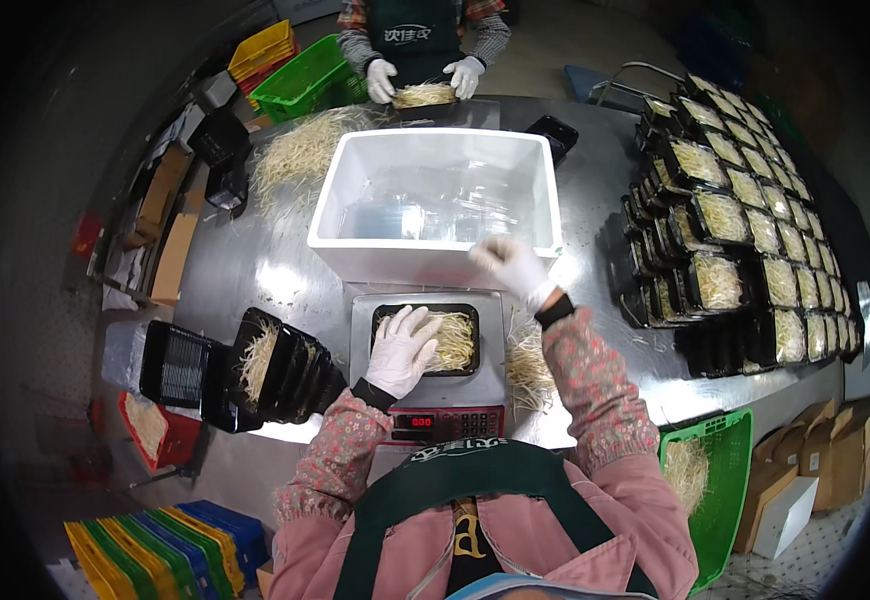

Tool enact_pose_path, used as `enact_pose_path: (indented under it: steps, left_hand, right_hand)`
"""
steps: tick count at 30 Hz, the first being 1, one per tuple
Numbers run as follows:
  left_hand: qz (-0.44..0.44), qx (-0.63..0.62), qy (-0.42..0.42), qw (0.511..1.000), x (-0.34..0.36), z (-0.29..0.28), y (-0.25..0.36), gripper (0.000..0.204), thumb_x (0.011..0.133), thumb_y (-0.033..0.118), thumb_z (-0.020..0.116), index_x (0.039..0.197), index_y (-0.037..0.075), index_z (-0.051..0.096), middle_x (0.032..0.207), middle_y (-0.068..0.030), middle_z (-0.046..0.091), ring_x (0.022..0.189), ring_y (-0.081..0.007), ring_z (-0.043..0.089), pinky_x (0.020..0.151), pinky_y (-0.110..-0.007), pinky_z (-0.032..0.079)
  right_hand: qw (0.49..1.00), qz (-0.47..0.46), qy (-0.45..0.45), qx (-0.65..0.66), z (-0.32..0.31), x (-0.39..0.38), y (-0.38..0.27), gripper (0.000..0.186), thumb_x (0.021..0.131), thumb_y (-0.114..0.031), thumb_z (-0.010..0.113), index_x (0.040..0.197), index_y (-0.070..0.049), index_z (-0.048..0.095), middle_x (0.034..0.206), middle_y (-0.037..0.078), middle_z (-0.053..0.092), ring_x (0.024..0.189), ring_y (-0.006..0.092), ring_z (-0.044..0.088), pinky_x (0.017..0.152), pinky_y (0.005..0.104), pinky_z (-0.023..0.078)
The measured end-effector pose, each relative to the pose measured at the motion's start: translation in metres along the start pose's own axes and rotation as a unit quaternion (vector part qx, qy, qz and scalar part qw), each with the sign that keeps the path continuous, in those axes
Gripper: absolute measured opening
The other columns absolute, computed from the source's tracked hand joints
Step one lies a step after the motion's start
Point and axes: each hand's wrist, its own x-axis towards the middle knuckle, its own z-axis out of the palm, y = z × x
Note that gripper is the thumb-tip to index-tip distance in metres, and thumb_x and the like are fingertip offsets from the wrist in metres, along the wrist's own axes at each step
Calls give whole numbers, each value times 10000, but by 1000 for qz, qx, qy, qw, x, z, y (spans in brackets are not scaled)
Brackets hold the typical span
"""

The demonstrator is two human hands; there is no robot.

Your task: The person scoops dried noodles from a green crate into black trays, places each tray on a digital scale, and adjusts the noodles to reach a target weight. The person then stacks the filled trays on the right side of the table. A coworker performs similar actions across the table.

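A black tray of pale bean sprouts [452, 338] sits on a small scale [435, 420] in front of me. My left hand [401, 349], in a white glove, rests flat on the sprouts at the tray's left side. My right hand [510, 264], also gloved, hovers over the front rim of a white foam box [435, 262], fingers curled; whether it holds sprouts I cannot tell. A loose heap of sprouts [528, 365] lies right of the scale.
A stack of empty black trays [285, 365] leans at my left. Filled trays are stacked in rows [745, 230] at the right. Across the steel table [595, 180] another person's gloved hands [425, 80] hold a tray, beside a sprout pile [300, 150]. Green crates stand by.
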Motion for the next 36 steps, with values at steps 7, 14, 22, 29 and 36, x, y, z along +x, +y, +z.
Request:
enact_pose_path:
  steps: [7, 14, 22, 29, 36]
  left_hand:
    - [-160, -191, 199, 948, -50, -38, -1, 351, 941, 69, 535, 1287, 23, 571, 1341, -195, 521, 1269, -341, 483, 1077, -396, 376]
    - [-222, -137, 178, 949, -97, -4, 2, 427, 959, 67, 472, 1380, -2, 459, 1409, -186, 484, 1390, -372, 338, 1142, -412, 283]
    - [-236, 124, 65, 961, -58, 39, 3, 596, 951, 236, 460, 1460, -22, 287, 1421, -152, 472, 1422, -357, 276, 1136, -576, 193]
    - [-161, -130, 144, 968, -48, -2, -33, 581, 925, 96, 458, 1483, 71, 298, 1431, -133, 475, 1418, -366, 285, 1141, -539, 226]
    - [-119, 70, 61, 989, -35, 43, -51, 615, 911, 165, 474, 1478, 46, 267, 1329, -127, 573, 1407, -365, 307, 1129, -624, 157]
  right_hand:
    - [871, 99, -172, -449, -34, 124, 94, 785, 753, -391, 728, 1433, -134, 429, 1313, 217, 563, 1211, 347, 551, 1012, 408, 444]
    - [942, -19, -123, -312, -52, 132, 77, 226, 835, -246, 707, 961, -61, 739, 932, 160, 715, 895, 292, 680, 824, 359, 516]
    - [980, -194, 48, -12, -82, 48, -55, 196, 906, -109, 673, 1085, -29, 680, 990, 84, 713, 872, 134, 662, 794, 257, 509]
    - [973, -121, 79, 181, -80, -24, -80, 225, 915, -43, 653, 1135, -3, 632, 953, 33, 689, 762, 62, 577, 682, 204, 478]
    - [981, -153, 37, 114, -28, -71, -99, 238, 895, -25, 670, 1132, -15, 660, 978, 36, 676, 788, 71, 580, 725, 210, 486]
